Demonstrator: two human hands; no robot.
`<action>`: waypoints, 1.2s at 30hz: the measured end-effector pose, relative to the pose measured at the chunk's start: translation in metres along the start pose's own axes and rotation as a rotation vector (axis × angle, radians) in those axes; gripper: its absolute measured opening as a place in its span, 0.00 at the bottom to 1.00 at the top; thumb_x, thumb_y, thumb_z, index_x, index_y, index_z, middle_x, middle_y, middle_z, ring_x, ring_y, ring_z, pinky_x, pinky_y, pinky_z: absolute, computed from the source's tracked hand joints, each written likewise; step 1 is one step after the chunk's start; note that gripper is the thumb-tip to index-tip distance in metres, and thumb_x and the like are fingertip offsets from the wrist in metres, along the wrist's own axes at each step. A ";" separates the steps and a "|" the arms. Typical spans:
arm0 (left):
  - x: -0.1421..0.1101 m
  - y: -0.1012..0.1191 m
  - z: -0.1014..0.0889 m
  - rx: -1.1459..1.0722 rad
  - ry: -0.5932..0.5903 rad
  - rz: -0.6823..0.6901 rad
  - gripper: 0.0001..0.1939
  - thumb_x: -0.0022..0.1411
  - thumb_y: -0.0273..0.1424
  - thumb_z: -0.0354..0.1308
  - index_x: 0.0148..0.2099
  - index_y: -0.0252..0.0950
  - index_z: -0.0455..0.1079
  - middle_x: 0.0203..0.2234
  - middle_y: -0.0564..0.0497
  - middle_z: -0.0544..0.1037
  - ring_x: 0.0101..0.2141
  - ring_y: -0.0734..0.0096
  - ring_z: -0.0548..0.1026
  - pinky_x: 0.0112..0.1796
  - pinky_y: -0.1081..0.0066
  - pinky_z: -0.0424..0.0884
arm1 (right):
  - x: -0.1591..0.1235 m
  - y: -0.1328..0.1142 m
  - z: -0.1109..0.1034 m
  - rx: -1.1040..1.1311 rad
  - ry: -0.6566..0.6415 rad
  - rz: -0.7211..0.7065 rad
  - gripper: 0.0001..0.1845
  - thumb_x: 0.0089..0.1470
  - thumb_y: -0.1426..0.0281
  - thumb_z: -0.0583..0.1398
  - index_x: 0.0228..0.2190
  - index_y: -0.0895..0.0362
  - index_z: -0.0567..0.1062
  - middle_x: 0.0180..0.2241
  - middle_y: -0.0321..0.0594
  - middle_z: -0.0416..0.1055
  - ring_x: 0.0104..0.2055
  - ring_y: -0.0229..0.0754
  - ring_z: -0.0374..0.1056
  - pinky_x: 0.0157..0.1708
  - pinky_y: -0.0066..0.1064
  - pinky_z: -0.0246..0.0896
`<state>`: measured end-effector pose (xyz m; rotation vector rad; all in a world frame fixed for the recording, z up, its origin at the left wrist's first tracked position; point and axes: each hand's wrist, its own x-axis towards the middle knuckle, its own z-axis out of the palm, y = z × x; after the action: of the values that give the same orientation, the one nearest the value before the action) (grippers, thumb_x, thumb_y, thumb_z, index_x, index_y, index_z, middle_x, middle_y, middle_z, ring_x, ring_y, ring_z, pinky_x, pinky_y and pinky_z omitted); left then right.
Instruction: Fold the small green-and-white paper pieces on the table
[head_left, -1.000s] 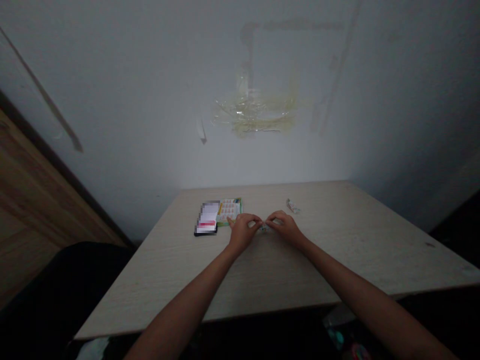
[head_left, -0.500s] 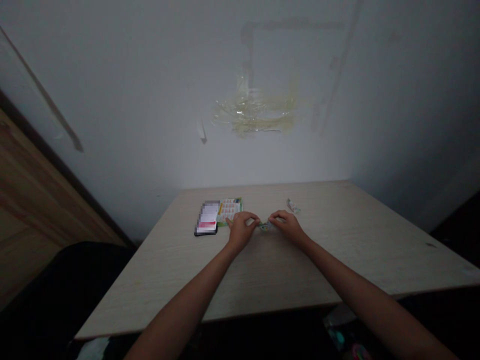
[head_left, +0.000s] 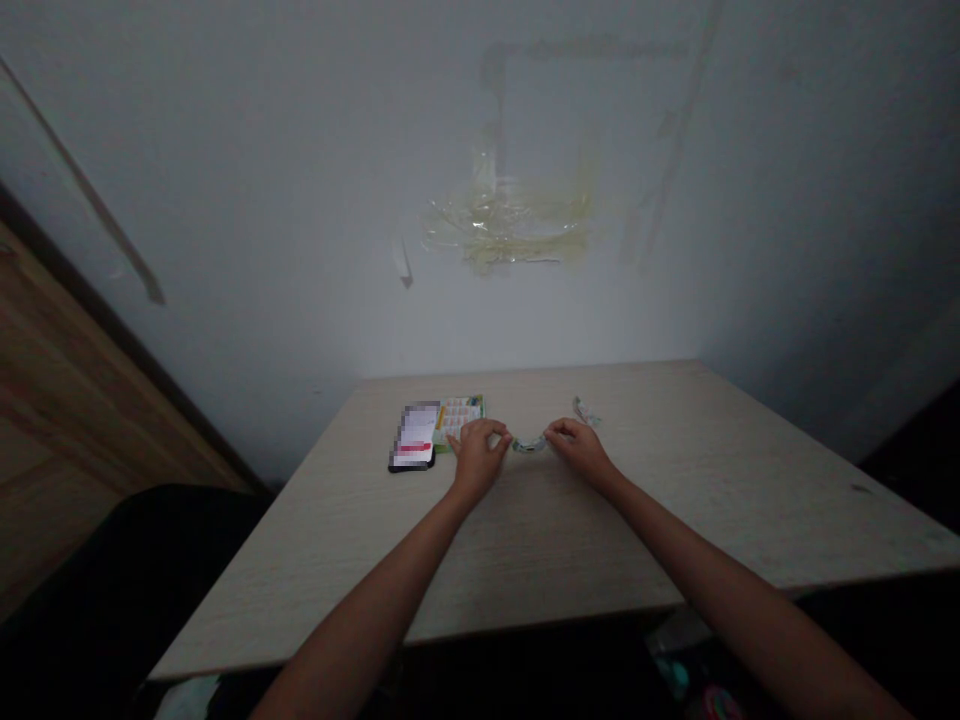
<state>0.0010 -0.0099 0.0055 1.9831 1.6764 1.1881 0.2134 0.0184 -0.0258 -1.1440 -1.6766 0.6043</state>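
1. Nearest me, the front edge of the table [head_left: 540, 560] runs under both forearms; the pale wood between that edge and the hands gives the wrists room to draw back.
2. The left hand [head_left: 480, 455] has thumb and fingertips pinched together at one end of a small patterned strip [head_left: 530, 446]; the right hand [head_left: 581, 448] pinches the other end the same way.
3. The strip hangs between them in a shallow downward curve, over the middle of the table. I can't tell whether its lowest part touches the wood. The work in hand looks to me like spreading or straightening it; the next move calls for a light, even pull, since a hard tug could crease or tear it.
4. Tightest is the left side: the left hand is right by a printed sheet [head_left: 459, 415], with a phone [head_left: 414, 440] beyond the sheet's left side. Swinging wide that way could nudge them.
5. Just past the right hand lies a small crumpled piece [head_left: 585, 411]; there's more room farther right.
6. Beyond the table's back edge, the wall [head_left: 300, 250] limits any forward reach.
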 end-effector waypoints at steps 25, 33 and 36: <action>-0.001 -0.015 0.001 0.205 -0.100 0.176 0.02 0.60 0.33 0.62 0.35 0.44 0.77 0.51 0.49 0.73 0.57 0.50 0.63 0.57 0.29 0.43 | -0.006 -0.010 -0.009 -0.052 -0.081 0.017 0.09 0.48 0.66 0.61 0.31 0.58 0.76 0.32 0.41 0.76 0.36 0.43 0.72 0.41 0.35 0.66; 0.002 -0.017 -0.002 0.231 -0.184 0.296 0.07 0.62 0.34 0.60 0.40 0.51 0.79 0.53 0.52 0.73 0.59 0.52 0.60 0.59 0.30 0.38 | -0.008 -0.012 -0.011 -0.169 -0.139 -0.179 0.08 0.54 0.72 0.59 0.34 0.56 0.79 0.35 0.42 0.77 0.41 0.44 0.71 0.47 0.38 0.64; 0.002 -0.018 -0.003 0.264 -0.209 0.293 0.07 0.62 0.33 0.60 0.39 0.51 0.79 0.54 0.53 0.73 0.60 0.51 0.59 0.59 0.29 0.36 | -0.006 -0.012 -0.016 -0.240 -0.170 -0.256 0.08 0.56 0.72 0.58 0.33 0.55 0.79 0.34 0.42 0.78 0.41 0.45 0.70 0.47 0.39 0.63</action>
<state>-0.0138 -0.0034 -0.0038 2.4868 1.5408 0.8374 0.2235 0.0054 -0.0125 -1.0422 -2.0462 0.3522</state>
